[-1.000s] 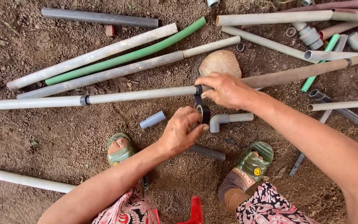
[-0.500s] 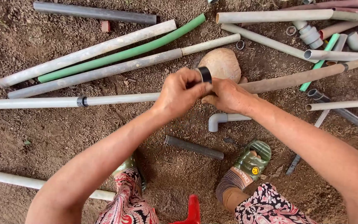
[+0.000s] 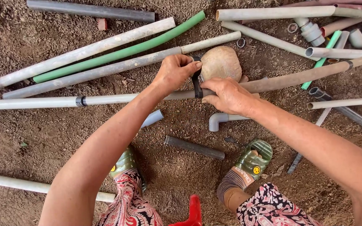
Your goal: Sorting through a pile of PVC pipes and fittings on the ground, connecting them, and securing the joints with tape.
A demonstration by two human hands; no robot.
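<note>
Wrapping black tape round grey pipe, both hands.

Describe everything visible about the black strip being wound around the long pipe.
The black strip is a narrow, flexible band, rubber or tape by its look. It rises taut from the long pale pipe, where its lower end wraps the pipe at a joint. The left hand pinches its upper end and pulls it up; the right hand grips the pipe beside the wrap, thumb against it. Behind it lies a rounded tan stone.
</note>
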